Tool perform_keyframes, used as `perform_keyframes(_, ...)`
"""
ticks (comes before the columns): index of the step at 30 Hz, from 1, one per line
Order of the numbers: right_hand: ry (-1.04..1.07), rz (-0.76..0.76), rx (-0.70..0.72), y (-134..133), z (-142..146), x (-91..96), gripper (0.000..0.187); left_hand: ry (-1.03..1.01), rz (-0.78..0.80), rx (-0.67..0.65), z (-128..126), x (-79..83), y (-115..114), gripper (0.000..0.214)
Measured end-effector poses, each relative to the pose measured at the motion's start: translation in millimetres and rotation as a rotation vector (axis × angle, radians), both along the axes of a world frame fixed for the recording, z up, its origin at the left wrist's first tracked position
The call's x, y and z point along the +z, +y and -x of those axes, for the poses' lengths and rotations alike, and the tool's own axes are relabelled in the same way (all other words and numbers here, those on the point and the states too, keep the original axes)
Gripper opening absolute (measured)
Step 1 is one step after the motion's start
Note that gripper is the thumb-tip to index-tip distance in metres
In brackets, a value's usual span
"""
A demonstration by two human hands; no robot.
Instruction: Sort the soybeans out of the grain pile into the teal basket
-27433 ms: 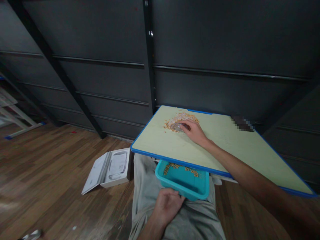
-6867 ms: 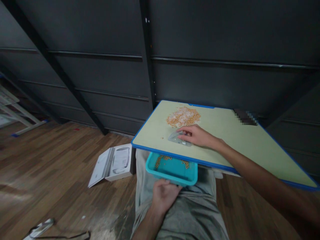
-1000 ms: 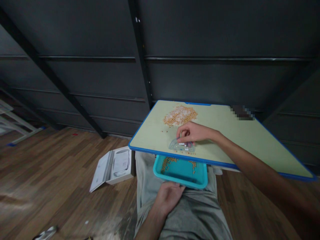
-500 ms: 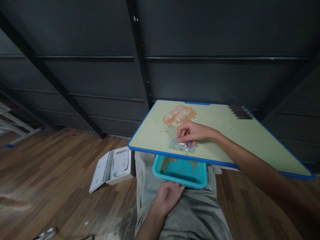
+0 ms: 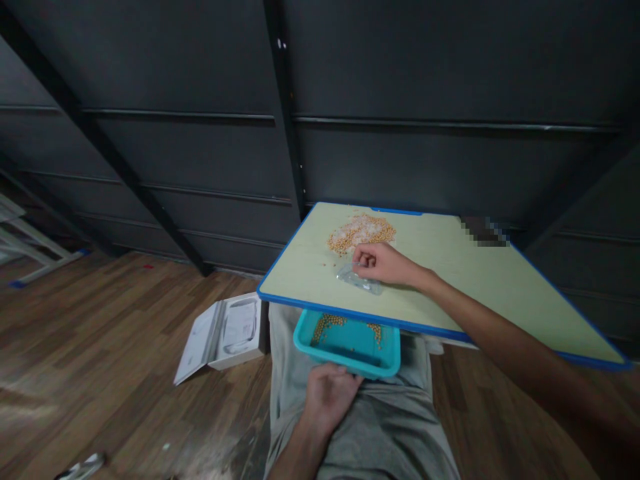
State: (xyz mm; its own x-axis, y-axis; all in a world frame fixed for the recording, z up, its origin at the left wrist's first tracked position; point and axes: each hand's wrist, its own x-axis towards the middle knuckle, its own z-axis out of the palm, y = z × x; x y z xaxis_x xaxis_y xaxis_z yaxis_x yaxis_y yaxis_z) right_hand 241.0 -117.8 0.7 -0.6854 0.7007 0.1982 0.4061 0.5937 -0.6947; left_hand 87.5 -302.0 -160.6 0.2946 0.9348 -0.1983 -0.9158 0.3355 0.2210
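Observation:
My right hand (image 5: 383,263) rests on the pale green table (image 5: 450,273) with its fingers curled round a small clear plastic piece (image 5: 359,279), just in front of a heap of yellow beans mixed with white grains (image 5: 361,233). My left hand (image 5: 327,397) grips the near rim of a turquoise tray (image 5: 350,347) held on my lap under the table's blue front edge. Several yellow beans lie in the tray's far side.
An open white box (image 5: 223,333) lies on the wooden floor left of my legs. A dark panelled wall (image 5: 400,100) with a slanted beam stands right behind the table. A white frame (image 5: 30,243) is at the far left.
My right hand has drawn the clear plastic piece back from the table's front edge toward the bean heap. The tray has shifted a little to the left.

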Motion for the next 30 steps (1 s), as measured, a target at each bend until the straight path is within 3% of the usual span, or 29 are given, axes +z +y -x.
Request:
perform_keyframes(8, -0.062, -0.232, -0.137, 9, -1, -4.1, 0.005, -0.062, -0.073, 0.009, 6, -7.7, 0, 0.063)
perform_keyframes(13, -0.061, -0.28, -0.194, 15, 3, -6.8, 0.006, -0.076, -0.13, 0.007, 21, -13.4, 1, 0.064)
perform_keyframes(20, -0.054, -0.223, -0.085, 28, 19, 0.0, 0.015, -0.045, -0.178, 0.056, 60, -3.1, -2, 0.066)
perform_keyframes(25, -0.066, -0.224, -0.042, 40, 39, 3.5, 0.016, -0.028, -0.124, 0.142, 71, 3.3, 0, 0.068)
perform_keyframes(30, -0.076, -0.165, 0.057, 18, 60, 8.0, 0.016, 0.016, -0.094, 0.166, 72, 9.6, 0, 0.071)
